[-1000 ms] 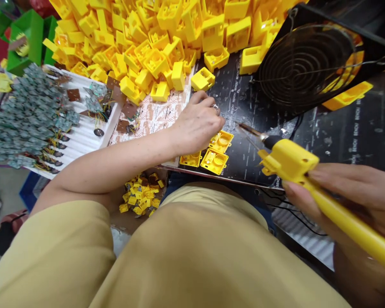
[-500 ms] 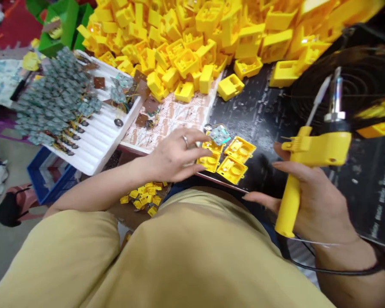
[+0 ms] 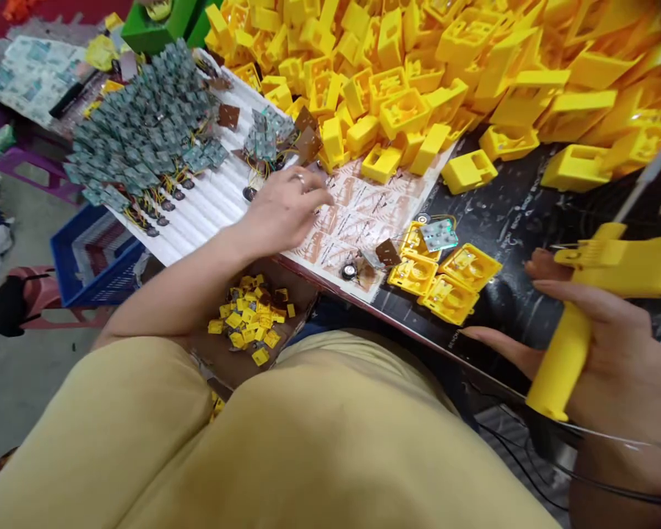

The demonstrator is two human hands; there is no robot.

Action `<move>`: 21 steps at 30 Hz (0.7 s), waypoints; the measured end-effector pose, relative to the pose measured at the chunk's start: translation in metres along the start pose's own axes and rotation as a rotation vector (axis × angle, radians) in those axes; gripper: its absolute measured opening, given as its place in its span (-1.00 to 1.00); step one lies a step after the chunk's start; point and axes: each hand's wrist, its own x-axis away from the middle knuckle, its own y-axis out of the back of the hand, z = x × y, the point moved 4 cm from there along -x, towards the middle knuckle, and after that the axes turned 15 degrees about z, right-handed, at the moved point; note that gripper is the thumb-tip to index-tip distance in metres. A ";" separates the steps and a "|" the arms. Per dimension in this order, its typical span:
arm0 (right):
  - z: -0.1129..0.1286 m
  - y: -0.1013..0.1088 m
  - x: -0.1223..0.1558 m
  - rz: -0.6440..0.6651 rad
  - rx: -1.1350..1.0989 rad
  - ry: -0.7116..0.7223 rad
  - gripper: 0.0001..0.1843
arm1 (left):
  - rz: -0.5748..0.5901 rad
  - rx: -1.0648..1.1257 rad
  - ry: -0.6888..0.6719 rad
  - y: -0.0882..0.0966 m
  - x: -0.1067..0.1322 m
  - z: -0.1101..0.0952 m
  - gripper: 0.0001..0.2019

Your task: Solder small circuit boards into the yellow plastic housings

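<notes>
Right hand (image 3: 620, 353) grips a yellow soldering iron (image 3: 562, 364) above the near edge of the black counter (image 3: 510, 220), thumb spread away from the handle, while the left hand (image 3: 291, 209) bends its fingers down where a white tray (image 3: 201, 213) meets a patterned sheet (image 3: 366, 192); whether it holds anything cannot be told. Between the two hands, four small open cases (image 3: 450, 299) sit close together on the counter, showing moulded round seats inside. Across the far left one lies a circuit board (image 3: 439, 235), with a small speaker (image 3: 423, 219) just beside it. Near these, on the sheet, are a brown square plate (image 3: 388, 252) and another round speaker (image 3: 349, 272). The white tray, ridged inside, carries dense rows of upright grey-green boards (image 3: 143, 139), their yellow wires and dark round speakers trailing toward the near side, plus a separate cluster of boards (image 3: 264, 136) by the left hand. Beyond the sheet rises a large heap of yellow cases (image 3: 407, 110). Behind the tray, a green bin (image 3: 154, 33) holds something yellowish. Below the counter, a cardboard box (image 3: 302, 290) contains many little yellow pieces (image 3: 247, 319); farther left stands a blue basket (image 3: 102, 283), its contents unclear.
</notes>
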 end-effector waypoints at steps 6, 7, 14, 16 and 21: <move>0.006 -0.005 0.004 -0.055 0.042 -0.059 -0.27 | 0.200 -0.021 0.122 0.002 -0.008 0.040 -0.82; 0.006 -0.005 0.004 -0.060 0.037 -0.071 -0.31 | 0.169 0.046 0.148 0.007 -0.015 0.043 -0.85; 0.015 0.000 0.006 -0.235 -0.111 -0.070 -0.46 | -0.126 1.127 0.179 0.042 -0.065 0.028 -0.87; 0.020 -0.001 0.002 -0.279 -0.123 -0.090 -0.48 | -0.048 1.250 0.136 0.037 -0.077 0.007 -0.87; 0.032 -0.016 -0.026 -0.190 -0.253 -0.096 -0.43 | 0.172 1.423 -0.049 0.023 -0.088 -0.050 -0.84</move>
